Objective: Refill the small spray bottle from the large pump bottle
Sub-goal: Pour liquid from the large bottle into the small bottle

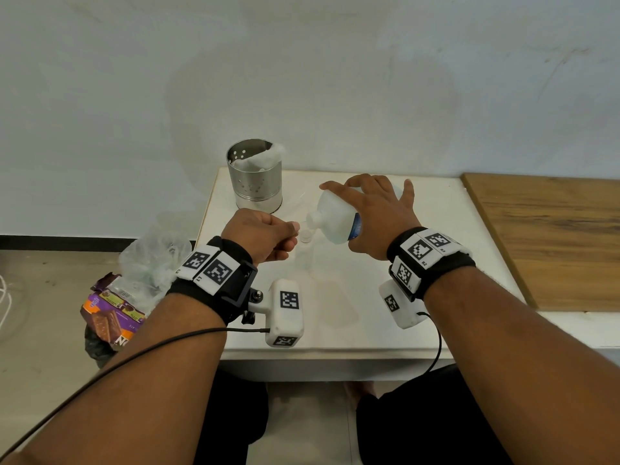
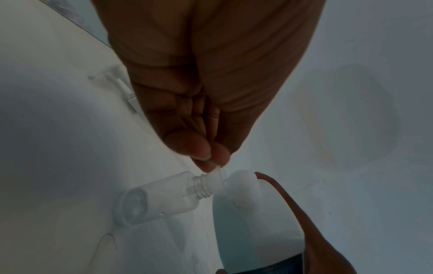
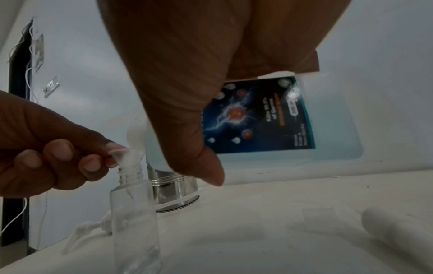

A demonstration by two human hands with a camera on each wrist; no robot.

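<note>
Now the right hand grasps the tipped big bottle, and the left hand pinches a funnel in the small bottle. Pouring needs steady aim.

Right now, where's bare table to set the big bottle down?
Right part of the white table, between the right hand holding the large bottle and the wooden board, looks bare. Crowded: around the small bottle, with the left hand, funnel and pump head; a clear cap and a white piece lie near the right hand.
</note>
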